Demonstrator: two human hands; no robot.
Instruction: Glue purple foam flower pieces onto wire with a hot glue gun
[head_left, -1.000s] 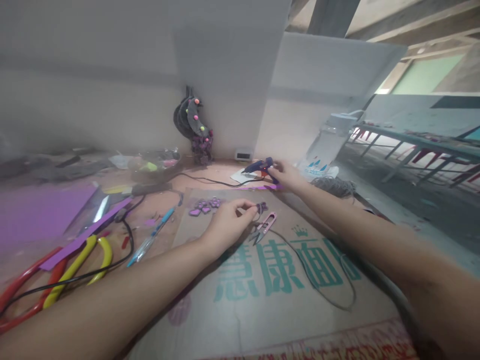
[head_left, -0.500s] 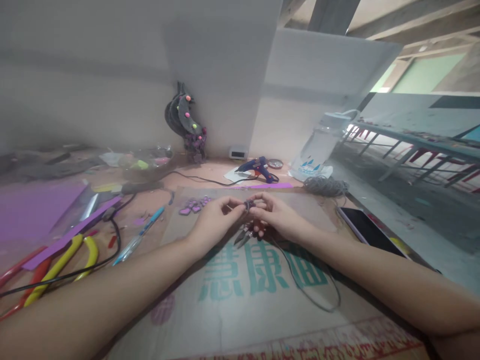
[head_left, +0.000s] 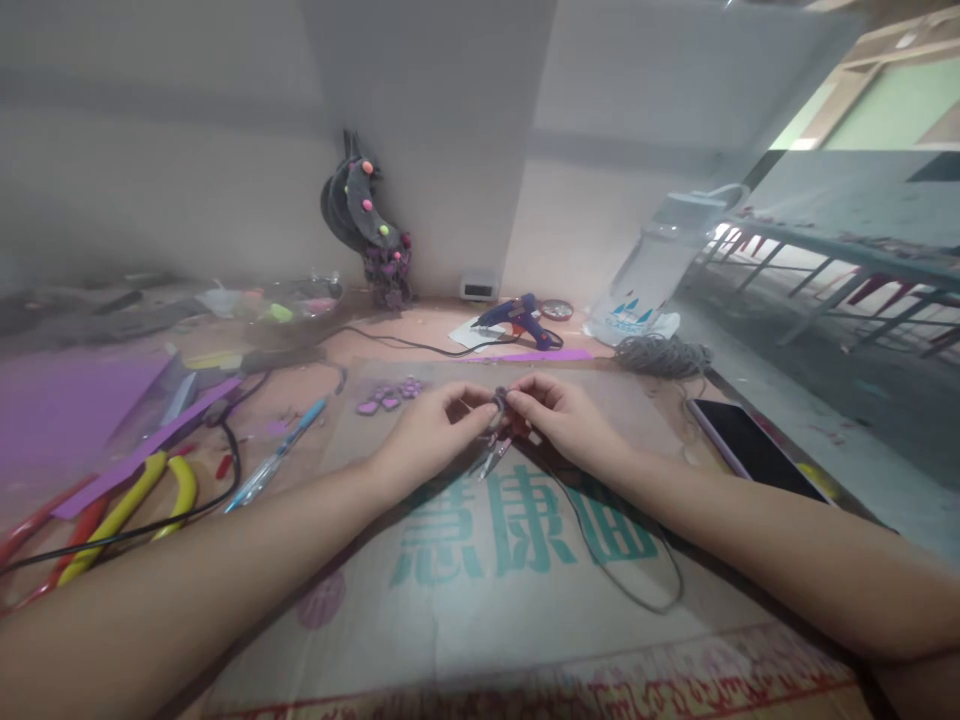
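Observation:
Between my two hands is a small purple piece edged with grey yarn (head_left: 501, 397), mostly covered by fingers. My left hand (head_left: 442, 428) pinches its left side, and my right hand (head_left: 561, 418) has thumb and fingertips closed on its right side. Just beneath the fingers lie thread snips (head_left: 495, 458), their blades pointing toward me and their handles partly hidden. From the right hand a loose strand of grey yarn (head_left: 600, 560) loops over the printed cardboard (head_left: 525, 640). Several purple hearts with grey edging (head_left: 388, 398) rest on the cardboard, left of the hands.
Behind the hands, a blue glue gun (head_left: 521, 320) lies near a purple strip (head_left: 540, 355). To the right are a water bottle (head_left: 649, 270), grey yarn (head_left: 660, 355) and a phone (head_left: 754, 450). Scissors (head_left: 120, 510), a pen (head_left: 277, 455) and a black cord (head_left: 234, 440) lie left.
My right hand has let go of the glue gun, come back toward me and taken hold of the small purple piece beside my left hand. The glue gun now lies by itself.

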